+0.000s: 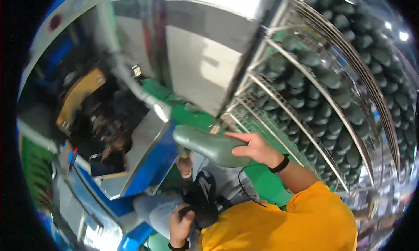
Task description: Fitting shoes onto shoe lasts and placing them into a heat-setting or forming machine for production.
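Note:
My right hand (pixel 257 149) grips a smooth green shoe last (pixel 208 145) by its thick end, its thumb and fingers on either side. The last lies roughly level, with its narrower end pointing left. Low in the view, my left hand (pixel 180 225) is closed beside a black pouch-like thing (pixel 203 211) at my waist. A small dark thing shows at its fingers, and I cannot make out what it is. Under the last is a skin-coloured shape (pixel 185 164) that I cannot identify.
On the right, a tall metal rack (pixel 305 74) carries many dark green shoe lasts (pixel 301 100) on sloping shelves. To the left stands a machine with a curved yellow part (pixel 83 94) and a blue-sided bench (pixel 150 157). A pale panel (pixel 198 72) stands beyond, above green floor.

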